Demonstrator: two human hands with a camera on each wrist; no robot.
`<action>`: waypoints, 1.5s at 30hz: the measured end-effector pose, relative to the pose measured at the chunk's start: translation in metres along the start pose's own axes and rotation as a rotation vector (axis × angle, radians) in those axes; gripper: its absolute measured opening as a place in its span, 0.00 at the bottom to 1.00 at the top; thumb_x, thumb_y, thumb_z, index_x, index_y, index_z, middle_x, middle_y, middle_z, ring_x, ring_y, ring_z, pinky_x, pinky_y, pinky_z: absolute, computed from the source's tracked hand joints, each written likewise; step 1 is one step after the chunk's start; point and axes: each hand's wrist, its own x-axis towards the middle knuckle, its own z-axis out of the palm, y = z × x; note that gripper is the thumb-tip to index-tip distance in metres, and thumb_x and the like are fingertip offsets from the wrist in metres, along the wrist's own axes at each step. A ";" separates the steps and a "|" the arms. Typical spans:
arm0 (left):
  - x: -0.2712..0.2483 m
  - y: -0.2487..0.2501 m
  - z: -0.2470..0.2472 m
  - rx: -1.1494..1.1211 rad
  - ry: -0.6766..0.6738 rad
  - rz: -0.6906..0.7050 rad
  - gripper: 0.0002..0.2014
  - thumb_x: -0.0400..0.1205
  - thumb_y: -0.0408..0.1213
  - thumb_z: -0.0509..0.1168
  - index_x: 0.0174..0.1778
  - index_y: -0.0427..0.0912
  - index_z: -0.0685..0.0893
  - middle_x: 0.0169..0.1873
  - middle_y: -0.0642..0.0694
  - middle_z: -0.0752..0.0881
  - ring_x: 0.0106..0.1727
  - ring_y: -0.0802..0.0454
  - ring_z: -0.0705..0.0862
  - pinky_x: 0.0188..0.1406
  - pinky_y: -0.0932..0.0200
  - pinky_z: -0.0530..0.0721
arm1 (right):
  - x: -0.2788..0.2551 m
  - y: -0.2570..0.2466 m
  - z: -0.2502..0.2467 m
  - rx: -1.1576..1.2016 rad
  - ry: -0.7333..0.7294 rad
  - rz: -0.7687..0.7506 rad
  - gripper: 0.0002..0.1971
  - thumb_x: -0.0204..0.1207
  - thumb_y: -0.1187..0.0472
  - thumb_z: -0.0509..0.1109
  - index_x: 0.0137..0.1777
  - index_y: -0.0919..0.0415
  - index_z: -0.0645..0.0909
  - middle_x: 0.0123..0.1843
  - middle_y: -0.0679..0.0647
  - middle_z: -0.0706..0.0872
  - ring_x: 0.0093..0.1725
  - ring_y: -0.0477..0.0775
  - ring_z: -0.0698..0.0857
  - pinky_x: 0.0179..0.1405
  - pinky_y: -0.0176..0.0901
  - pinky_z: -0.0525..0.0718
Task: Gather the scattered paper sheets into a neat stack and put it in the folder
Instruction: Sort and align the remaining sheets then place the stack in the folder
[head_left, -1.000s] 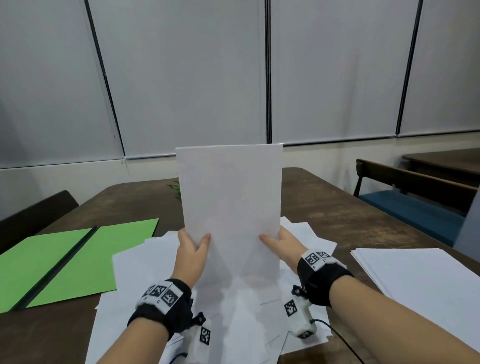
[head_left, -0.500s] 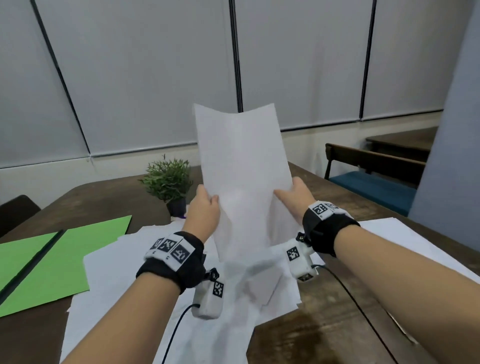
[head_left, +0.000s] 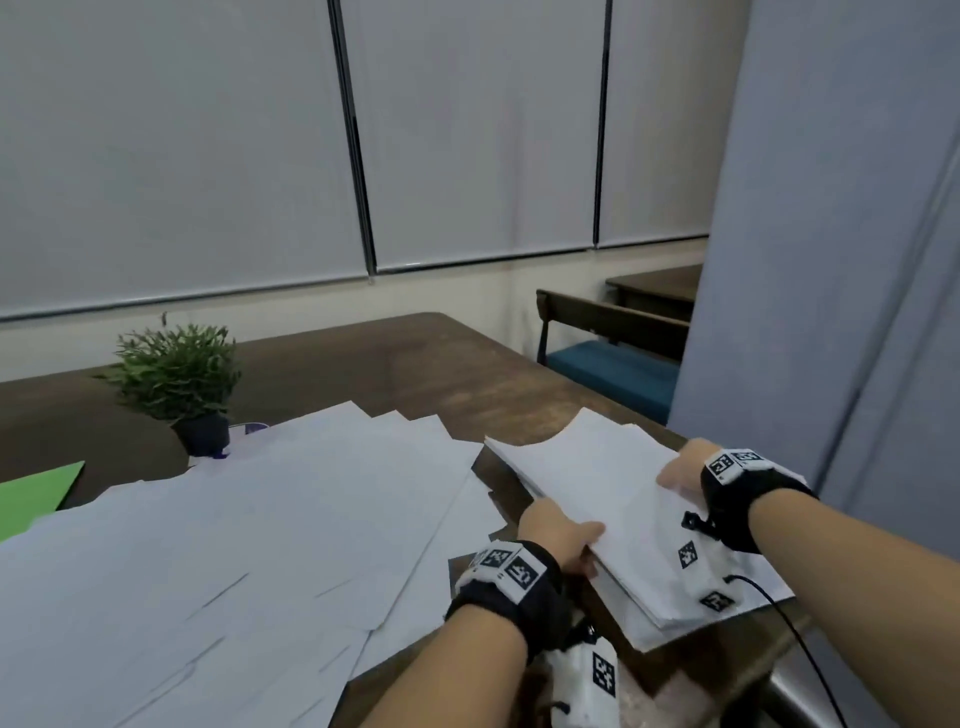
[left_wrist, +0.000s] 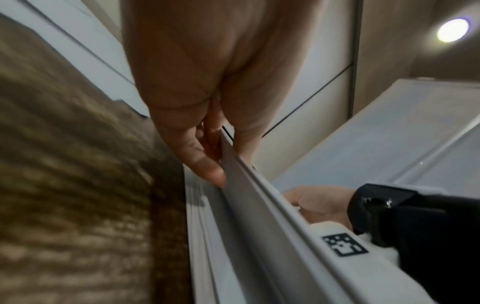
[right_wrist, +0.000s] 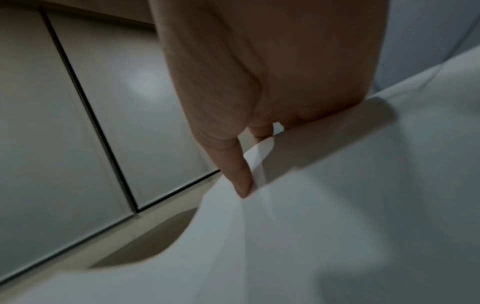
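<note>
Both hands, left hand (head_left: 558, 538) and right hand (head_left: 684, 470), pinch a sheet (head_left: 613, 499) onto the stack (head_left: 670, 618); next, square its edges

Left hand (head_left: 558, 535) and right hand (head_left: 683, 470) grip opposite edges of sheet (head_left: 597, 483) atop paper stack (head_left: 649, 597); scattered sheets (head_left: 234, 545) left of grip, potted plant (head_left: 176, 374) beyond.

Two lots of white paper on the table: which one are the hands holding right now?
The neat stack at the table's right edge: the left hand and right hand grip its sides. The scattered sheets lie fanned out, untouched.
</note>
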 end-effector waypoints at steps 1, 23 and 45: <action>0.000 0.001 0.007 0.022 0.002 0.009 0.15 0.76 0.36 0.72 0.54 0.30 0.85 0.48 0.38 0.89 0.34 0.43 0.87 0.39 0.47 0.91 | 0.004 0.008 0.001 -0.008 0.006 0.003 0.15 0.64 0.53 0.70 0.48 0.59 0.82 0.47 0.56 0.85 0.46 0.60 0.84 0.52 0.46 0.83; -0.127 -0.108 -0.364 0.665 0.781 -0.557 0.34 0.76 0.60 0.67 0.70 0.37 0.75 0.67 0.40 0.80 0.71 0.40 0.74 0.67 0.55 0.76 | -0.100 -0.252 0.116 0.265 -0.310 -0.557 0.44 0.70 0.36 0.73 0.80 0.57 0.63 0.77 0.54 0.71 0.74 0.58 0.74 0.73 0.51 0.72; -0.120 -0.128 -0.353 0.614 0.447 -0.407 0.44 0.74 0.62 0.68 0.81 0.46 0.60 0.80 0.43 0.62 0.79 0.45 0.66 0.76 0.53 0.67 | -0.133 -0.328 0.164 -0.041 -0.346 -0.595 0.33 0.60 0.46 0.84 0.61 0.63 0.79 0.58 0.56 0.86 0.59 0.62 0.84 0.59 0.47 0.81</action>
